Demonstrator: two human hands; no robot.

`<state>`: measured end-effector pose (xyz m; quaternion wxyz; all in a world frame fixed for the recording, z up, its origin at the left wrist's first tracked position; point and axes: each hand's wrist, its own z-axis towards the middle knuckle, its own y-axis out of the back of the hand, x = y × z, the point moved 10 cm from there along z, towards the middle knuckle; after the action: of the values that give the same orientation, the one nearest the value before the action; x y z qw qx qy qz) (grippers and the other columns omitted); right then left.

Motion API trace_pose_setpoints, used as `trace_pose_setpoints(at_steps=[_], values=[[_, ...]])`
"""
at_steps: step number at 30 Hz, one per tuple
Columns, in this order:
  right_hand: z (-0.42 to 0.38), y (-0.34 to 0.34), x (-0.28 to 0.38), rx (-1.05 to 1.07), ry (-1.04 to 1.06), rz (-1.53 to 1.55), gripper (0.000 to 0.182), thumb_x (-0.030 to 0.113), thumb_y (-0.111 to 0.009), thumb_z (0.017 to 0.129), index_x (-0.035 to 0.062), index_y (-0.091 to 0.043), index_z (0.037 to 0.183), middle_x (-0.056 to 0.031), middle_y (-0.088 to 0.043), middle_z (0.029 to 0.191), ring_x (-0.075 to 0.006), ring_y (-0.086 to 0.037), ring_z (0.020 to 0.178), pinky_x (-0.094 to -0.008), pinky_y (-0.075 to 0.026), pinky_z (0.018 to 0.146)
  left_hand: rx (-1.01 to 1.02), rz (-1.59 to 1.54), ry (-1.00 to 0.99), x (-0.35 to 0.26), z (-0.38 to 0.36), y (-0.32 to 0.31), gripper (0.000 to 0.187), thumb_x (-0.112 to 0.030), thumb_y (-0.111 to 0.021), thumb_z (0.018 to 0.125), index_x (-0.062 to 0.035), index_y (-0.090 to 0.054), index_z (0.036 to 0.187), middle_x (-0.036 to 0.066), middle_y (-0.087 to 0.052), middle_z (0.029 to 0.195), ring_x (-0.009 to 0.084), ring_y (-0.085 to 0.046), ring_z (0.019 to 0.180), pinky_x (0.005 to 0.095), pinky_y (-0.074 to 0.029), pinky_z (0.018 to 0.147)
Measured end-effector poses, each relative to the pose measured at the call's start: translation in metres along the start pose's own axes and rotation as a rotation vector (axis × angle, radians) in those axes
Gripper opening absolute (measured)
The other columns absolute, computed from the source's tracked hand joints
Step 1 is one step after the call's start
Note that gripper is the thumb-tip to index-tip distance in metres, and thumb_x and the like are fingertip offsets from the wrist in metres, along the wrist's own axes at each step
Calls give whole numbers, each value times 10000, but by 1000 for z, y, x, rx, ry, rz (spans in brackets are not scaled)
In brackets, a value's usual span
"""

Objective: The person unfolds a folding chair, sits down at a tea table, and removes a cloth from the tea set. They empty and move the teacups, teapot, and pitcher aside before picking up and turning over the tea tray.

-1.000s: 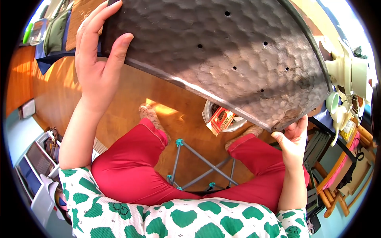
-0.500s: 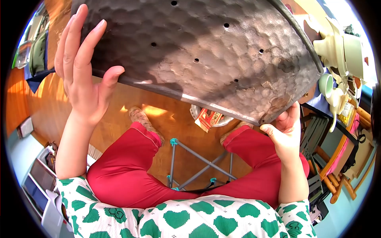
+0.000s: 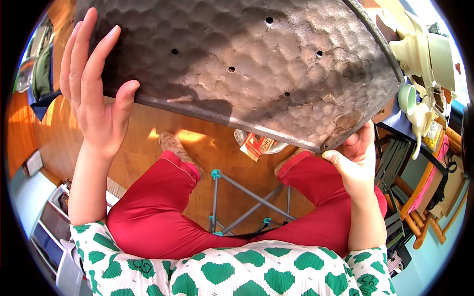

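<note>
— Two hands on the hammered metal pan [image 3: 237, 64], and what's different from a moment ago?

— The pan has swung leftward and a little nearer the camera. The left hand [image 3: 96, 106] has slid along with the rim; its fingers [image 3: 81, 59] are now spread flat and open against the pan's outer wall, only the thumb pressing the lower edge. It props rather than clasps.

— And the right hand [image 3: 355, 160]?

— Closed around the pan's lower right corner, thumb on the near face, fingers curled behind. That hand carries the real grip, much as it did before.

— Where does the pan sit, then?

— Held in the air above the lap, tilted, its pitted underside with small drilled holes facing the camera. My judgement: it's being turned over for inspection, and the turn is partway.

— What's around it?

— Below, red trousers [image 3: 163, 212], a grey folding frame [image 3: 247, 202] between the knees on the wooden floor [image 3: 148, 133], and a bowl holding a red packet [image 3: 256, 144] near the right foot. Cream jugs [image 3: 419, 54] crowd a shelf just beside the pan's right edge; that's the tightest spot.
</note>
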<state>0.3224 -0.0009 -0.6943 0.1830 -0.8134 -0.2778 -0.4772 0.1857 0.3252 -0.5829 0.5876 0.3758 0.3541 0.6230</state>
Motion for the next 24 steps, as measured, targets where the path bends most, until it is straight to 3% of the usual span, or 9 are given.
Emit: trace_pose_setpoints(at_steps=[4, 24], values=[[0, 0, 1, -14, 13, 5, 882, -128, -724, 767, 24, -231, 1482, -169, -591, 1308, -234, -550, 1243, -332, -481, 984, 27, 42, -5, -3, 0, -2, 616, -519, -452, 1016, -29, -527, 1383, 185, -430, 1513, 355, -390, 1399, 444, -274, 1148], [0, 1, -1, -25, -18, 15, 891, -123, -751, 749, 18, -242, 1467, -178, -600, 1302, -237, -559, 1234, -355, -456, 1027, 38, 50, 9, -6, 2, -2, 581, -483, -452, 1022, -31, -535, 1377, 179, -426, 1520, 351, -386, 1404, 438, -258, 1153]])
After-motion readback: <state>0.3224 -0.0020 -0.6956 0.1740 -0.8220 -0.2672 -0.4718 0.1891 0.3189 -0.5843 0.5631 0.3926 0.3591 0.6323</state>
